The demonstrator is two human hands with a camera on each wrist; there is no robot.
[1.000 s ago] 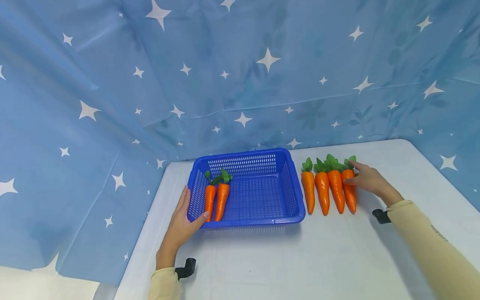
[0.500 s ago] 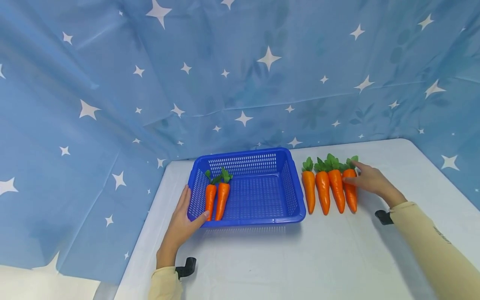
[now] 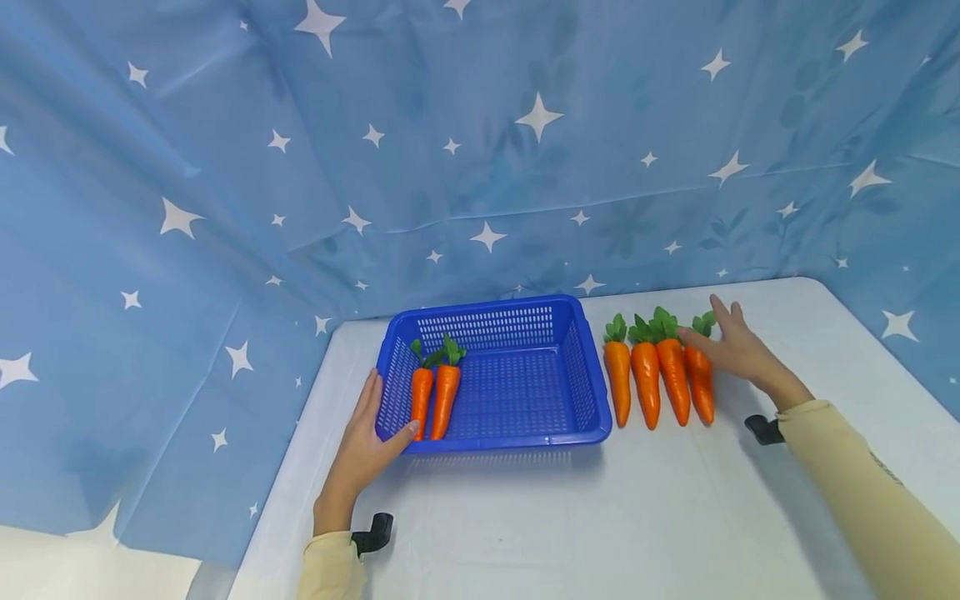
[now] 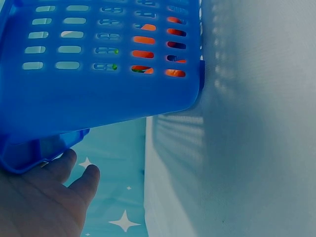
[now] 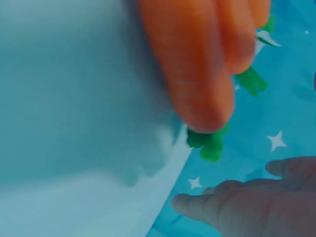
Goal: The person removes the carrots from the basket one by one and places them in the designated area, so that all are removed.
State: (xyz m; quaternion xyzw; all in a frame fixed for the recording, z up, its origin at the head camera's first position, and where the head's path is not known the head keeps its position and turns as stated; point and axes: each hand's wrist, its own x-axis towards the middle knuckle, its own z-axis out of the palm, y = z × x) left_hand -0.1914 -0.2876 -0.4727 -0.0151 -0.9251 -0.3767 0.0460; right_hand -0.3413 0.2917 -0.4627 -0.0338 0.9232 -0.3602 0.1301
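Beside the blue plastic basket (image 3: 487, 444), my left hand (image 3: 360, 450) rests at the near left corner. Its straight fingers lie along the outside of the left wall, and the thumb reaches over the front rim. Two carrots with green tops stand inside the basket, a left carrot (image 3: 422, 404) and a right carrot (image 3: 446, 402). My right hand (image 3: 738, 346) hovers over the upper part of the rightmost carrot (image 3: 701, 387) in a row, fingers spread and nothing held. In the right wrist view, the fingers of my right hand (image 5: 247, 202) are apart from the blurred carrot (image 5: 197, 79).
Other carrots in the row, such as the leftmost carrot (image 3: 617, 383) and a middle carrot (image 3: 646, 387), lie right of the basket with leaves pointing away. A white cloth-covered table (image 3: 525, 525) lies beneath. A blue star-patterned curtain (image 3: 450, 192) hangs behind.
My right hand's fingers, earlier around the top of the rightmost carrot, have spread and lifted away from it. The carrot stays in place. My left hand and the basket have not visibly moved.
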